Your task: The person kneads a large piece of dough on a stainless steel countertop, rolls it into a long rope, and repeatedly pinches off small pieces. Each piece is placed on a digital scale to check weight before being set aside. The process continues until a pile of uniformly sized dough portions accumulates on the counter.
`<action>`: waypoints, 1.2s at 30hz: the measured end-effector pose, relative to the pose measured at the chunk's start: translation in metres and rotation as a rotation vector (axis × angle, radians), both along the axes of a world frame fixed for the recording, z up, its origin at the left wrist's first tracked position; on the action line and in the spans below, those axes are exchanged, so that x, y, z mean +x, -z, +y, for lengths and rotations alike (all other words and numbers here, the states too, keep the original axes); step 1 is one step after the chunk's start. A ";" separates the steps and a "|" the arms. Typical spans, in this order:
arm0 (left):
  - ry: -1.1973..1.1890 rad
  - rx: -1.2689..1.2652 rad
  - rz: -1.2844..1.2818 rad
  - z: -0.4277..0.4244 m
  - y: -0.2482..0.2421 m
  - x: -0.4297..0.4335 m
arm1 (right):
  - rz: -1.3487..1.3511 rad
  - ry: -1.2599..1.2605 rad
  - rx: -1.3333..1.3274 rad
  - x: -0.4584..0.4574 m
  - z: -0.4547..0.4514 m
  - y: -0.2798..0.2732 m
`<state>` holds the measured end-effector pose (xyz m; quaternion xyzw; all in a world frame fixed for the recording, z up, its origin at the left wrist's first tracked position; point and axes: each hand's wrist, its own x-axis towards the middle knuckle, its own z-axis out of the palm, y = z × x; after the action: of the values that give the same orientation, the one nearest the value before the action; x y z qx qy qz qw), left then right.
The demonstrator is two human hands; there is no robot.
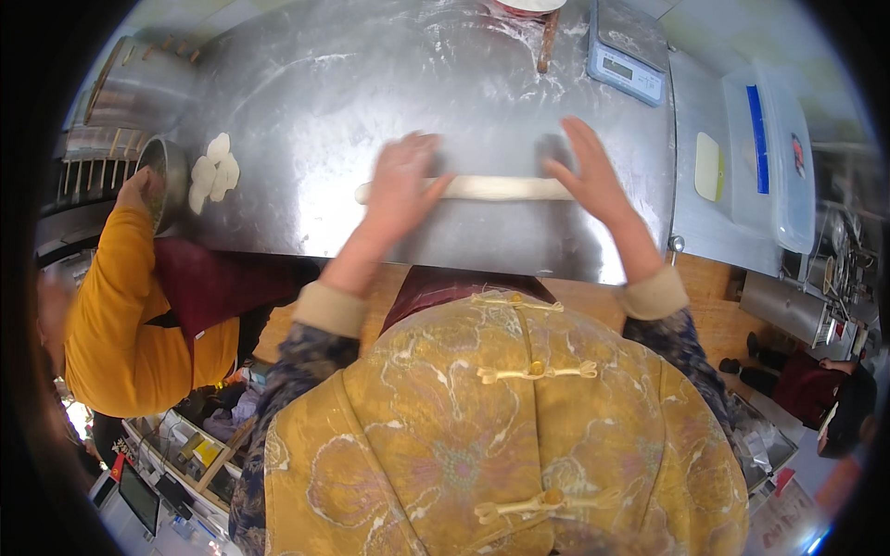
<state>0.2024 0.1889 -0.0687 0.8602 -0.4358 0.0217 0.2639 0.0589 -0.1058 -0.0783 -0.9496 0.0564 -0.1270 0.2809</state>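
A long pale dough rope runs left to right on the flour-dusted steel table, close to the front edge. My left hand lies across it near its left end, palm down, and the tip of the rope pokes out beyond the wrist side. Over the right end is my right hand, thumb and fingers spread; it hides where the rope stops. Both hands are somewhat blurred. Neither has its fingers closed around the dough.
Several flat dough pieces lie at the left, beside a metal bowl that a co-worker in a yellow sleeve reaches into. A digital scale and a wooden stick are at the back. Rightward stand a scraper and a clear plastic bin.
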 end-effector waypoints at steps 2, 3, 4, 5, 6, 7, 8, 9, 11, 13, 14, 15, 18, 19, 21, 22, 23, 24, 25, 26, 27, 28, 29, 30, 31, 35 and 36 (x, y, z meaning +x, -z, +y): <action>-0.002 -0.027 0.040 -0.066 0.029 -0.020 | -0.110 0.057 0.146 0.040 0.048 0.017; -0.060 0.055 0.004 -0.082 0.048 -0.029 | -0.115 -0.012 0.168 0.051 0.071 0.029; -0.051 0.148 -0.056 -0.079 0.051 -0.037 | 0.040 -0.033 0.145 0.050 0.089 0.026; -0.054 0.235 -0.125 -0.072 0.049 -0.047 | 0.035 -0.052 -0.017 0.033 0.098 0.029; 0.031 0.217 -0.075 -0.052 0.056 -0.064 | 0.028 -0.061 -0.183 0.008 0.106 0.031; 0.114 0.199 -0.029 -0.029 0.062 -0.081 | 0.094 -0.134 -0.166 -0.022 0.110 0.025; 0.126 0.227 0.007 -0.020 0.052 -0.091 | 0.168 -0.190 -0.152 -0.043 0.110 0.020; 0.132 0.271 0.040 -0.010 0.038 -0.099 | 0.186 -0.171 -0.172 -0.044 0.109 0.023; 0.047 0.302 0.043 -0.013 0.031 -0.100 | 0.246 -0.133 -0.210 -0.055 0.112 0.027; -0.149 0.276 -0.048 -0.046 0.042 -0.066 | 0.191 0.025 -0.353 -0.018 0.098 0.039; -0.224 0.278 -0.089 -0.062 0.050 -0.040 | 0.185 0.126 -0.403 0.010 0.089 0.040; -0.300 0.288 -0.122 -0.073 0.057 -0.024 | 0.197 0.194 -0.412 0.040 0.073 0.044; -0.363 0.358 -0.070 -0.083 0.047 -0.001 | 0.185 0.274 -0.436 0.054 0.061 0.037; -0.272 0.351 -0.077 -0.075 0.050 -0.004 | 0.170 0.279 -0.445 0.053 0.057 0.036; -0.086 0.328 -0.088 -0.040 0.058 -0.027 | 0.203 -0.085 -0.396 0.001 0.056 0.033; -0.015 0.310 -0.070 -0.020 0.053 -0.045 | 0.188 -0.098 -0.363 -0.031 0.061 0.033; 0.056 0.289 -0.049 -0.001 0.047 -0.066 | 0.175 -0.111 -0.333 -0.059 0.067 0.031; 0.052 0.301 -0.009 0.015 0.043 -0.082 | 0.190 -0.110 -0.299 -0.077 0.071 0.024; 0.045 0.314 0.029 0.030 0.038 -0.097 | 0.203 -0.109 -0.264 -0.091 0.074 0.017; 0.043 0.320 0.062 0.033 0.037 -0.102 | 0.213 -0.104 -0.235 -0.096 0.072 0.012; -0.007 0.328 0.027 0.024 0.036 -0.096 | 0.201 -0.089 -0.243 -0.089 0.066 0.013; -0.046 0.333 -0.012 0.009 0.036 -0.086 | 0.188 -0.062 -0.250 -0.075 0.056 0.019; -0.089 0.337 -0.059 -0.007 0.034 -0.072 | 0.166 -0.038 -0.258 -0.055 0.045 0.024; -0.161 0.351 -0.046 -0.025 0.034 -0.053 | 0.157 0.036 -0.299 -0.027 0.029 0.029; -0.261 0.364 -0.077 -0.041 0.035 -0.033 | 0.151 0.110 -0.344 0.003 0.011 0.031; -0.287 0.214 0.020 -0.027 0.050 0.016 | 0.168 0.187 -0.443 0.020 -0.015 0.033; -0.235 0.183 -0.019 -0.012 0.054 0.006 | 0.217 0.122 -0.445 -0.002 -0.012 0.026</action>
<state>0.2080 0.1770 -0.1230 0.9256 -0.3345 0.0207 0.1761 0.0572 -0.1175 -0.1043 -0.9910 0.1140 -0.0504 0.0493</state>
